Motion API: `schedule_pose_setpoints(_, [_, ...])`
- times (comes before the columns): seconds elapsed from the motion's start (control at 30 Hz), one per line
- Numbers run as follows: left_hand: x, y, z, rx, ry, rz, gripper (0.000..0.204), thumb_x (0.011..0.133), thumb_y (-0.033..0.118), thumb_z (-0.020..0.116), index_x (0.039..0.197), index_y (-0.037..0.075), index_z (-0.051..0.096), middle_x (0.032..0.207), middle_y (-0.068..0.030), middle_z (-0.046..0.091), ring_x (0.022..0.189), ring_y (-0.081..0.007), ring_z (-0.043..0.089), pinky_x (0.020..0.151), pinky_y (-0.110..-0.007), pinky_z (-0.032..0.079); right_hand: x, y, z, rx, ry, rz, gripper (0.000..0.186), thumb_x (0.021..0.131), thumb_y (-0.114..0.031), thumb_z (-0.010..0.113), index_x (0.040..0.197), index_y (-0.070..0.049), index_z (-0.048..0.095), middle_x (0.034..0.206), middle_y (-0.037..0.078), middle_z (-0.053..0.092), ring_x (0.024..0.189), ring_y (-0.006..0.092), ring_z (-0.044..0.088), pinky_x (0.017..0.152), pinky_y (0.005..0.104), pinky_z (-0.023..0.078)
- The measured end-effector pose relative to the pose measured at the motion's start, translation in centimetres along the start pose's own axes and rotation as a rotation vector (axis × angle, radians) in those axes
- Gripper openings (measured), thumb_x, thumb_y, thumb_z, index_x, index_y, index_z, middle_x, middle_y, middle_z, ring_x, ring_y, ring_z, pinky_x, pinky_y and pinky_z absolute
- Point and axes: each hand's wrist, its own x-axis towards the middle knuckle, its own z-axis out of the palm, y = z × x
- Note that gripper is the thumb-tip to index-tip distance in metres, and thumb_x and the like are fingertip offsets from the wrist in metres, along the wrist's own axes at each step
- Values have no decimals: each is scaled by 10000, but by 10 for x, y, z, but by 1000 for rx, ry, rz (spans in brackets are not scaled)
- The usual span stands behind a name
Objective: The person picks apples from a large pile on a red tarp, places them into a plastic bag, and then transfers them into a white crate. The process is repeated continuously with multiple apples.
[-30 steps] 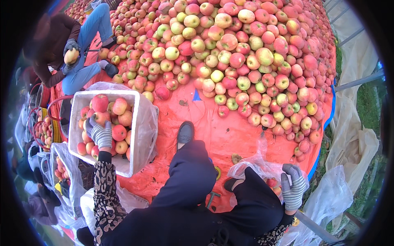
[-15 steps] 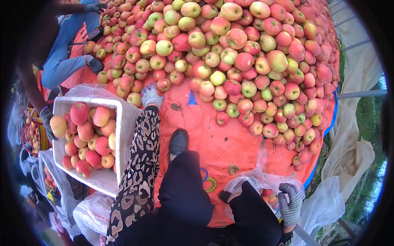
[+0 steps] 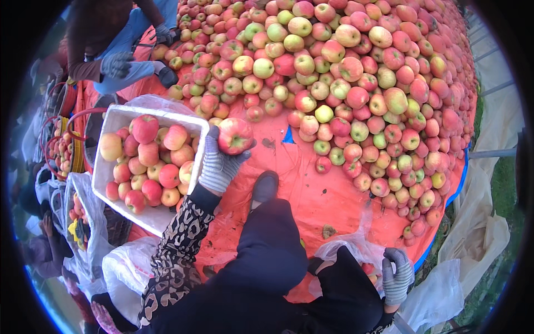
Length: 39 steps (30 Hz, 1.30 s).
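My left hand (image 3: 218,167), in a grey striped glove, holds a red apple (image 3: 235,136) above the orange-red tarp, just right of a white foam crate (image 3: 158,224). Thumb and fingers curve round the apple from below. The crate is lined with clear plastic and holds many red and yellowish apples (image 3: 148,154). By my right knee rests my right hand (image 3: 396,275), gloved the same way. Its fingers are loosely bent and apart, with nothing seen in them. A plastic bag (image 3: 356,245) with a few apples lies next to that knee.
A large apple heap (image 3: 361,94) covers the far and right tarp (image 3: 295,183). At upper left a co-worker's gloved hand (image 3: 117,64) is near their knee. Baskets with red handles (image 3: 83,114) and plastic bags (image 3: 125,267) stand left. A metal bar (image 3: 492,153) juts in at right.
My left hand has come back from the heap's edge and now holds a red apple beside the crate. The co-worker's hand has left the crate's side. The view has shifted; my right hand stays put.
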Motion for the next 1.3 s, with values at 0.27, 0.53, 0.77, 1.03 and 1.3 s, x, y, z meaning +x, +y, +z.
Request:
schedule_pose_setpoints(0.27, [-76, 75, -98, 1566, 608, 861, 529, 703, 152, 732, 1145, 37, 466, 1132, -145, 473, 1057, -297, 477, 932, -359, 407, -17, 11, -2, 86, 24, 42, 224, 793, 72, 569, 1002, 0, 596, 889, 100, 613, 807, 184, 609, 756, 288, 482])
schedule_pose_setpoints(0.53, [-59, 15, -13, 1337, 95, 1095, 395, 764, 80, 632, 1135, 18, 509, 1171, -194, 484, 1093, -317, 489, 947, -410, 395, -8, 12, -1, 53, 16, 74, 229, 775, 68, 590, 985, -17, 622, 866, 90, 647, 789, 176, 632, 733, 282, 493])
schedule_pose_setpoints(0.77, [154, -58, -69, 1671, 736, 561, 746, 761, 279, 671, 1347, -17, 318, 1390, -282, 305, 1292, -389, 331, 1066, -467, 282, 4, 12, 0, 130, -161, 124, 257, 767, 17, 583, 1022, -11, 589, 955, 133, 616, 857, 255, 605, 778, 343, 478])
schedule_pose_setpoints(1.03, [220, -31, -91, 1637, 1109, -104, 929, 689, 402, 722, 1386, 4, 255, 1450, -285, 171, 1349, -456, 191, 1105, -500, 217, 9, 28, 9, 167, -175, 216, 256, 750, 73, 564, 992, -5, 596, 917, 114, 627, 817, 200, 633, 738, 296, 502])
schedule_pose_setpoints(1.3, [201, -47, -85, 1942, 794, -43, 882, 651, 443, 781, 1328, 85, 344, 1360, -227, 331, 1261, -423, 351, 1032, -513, 338, 21, 20, 14, 317, -187, 273, 259, 754, 43, 559, 1007, 0, 595, 925, 130, 614, 835, 236, 617, 770, 323, 484])
